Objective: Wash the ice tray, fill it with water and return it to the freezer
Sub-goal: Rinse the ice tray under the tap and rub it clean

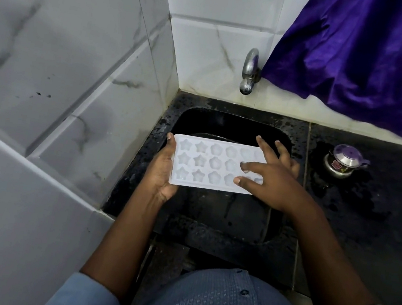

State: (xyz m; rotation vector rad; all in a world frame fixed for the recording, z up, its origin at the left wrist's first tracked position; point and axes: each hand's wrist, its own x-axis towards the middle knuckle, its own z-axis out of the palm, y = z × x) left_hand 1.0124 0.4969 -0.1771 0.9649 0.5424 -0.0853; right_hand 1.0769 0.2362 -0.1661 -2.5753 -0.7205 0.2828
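Above the sink (226, 123), left hand (164, 175) grasps the crosswise, cavities-up ice tray (208, 164); right hand (271, 184) splayed atop.

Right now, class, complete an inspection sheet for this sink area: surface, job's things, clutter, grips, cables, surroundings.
Surface: black counter, wet, with a dark sink set in.
Job's things: white ice tray, cavities up, held over the sink; tap on the wall, no stream seen.
Clutter: small steel pot with purple lid on the counter.
Grips: left hand holds the tray's left end; right hand lies open, fingers spread on its right end.
Cables: nothing seen.
Surroundings: grey-veined wall tiles; purple cloth hanging at right.
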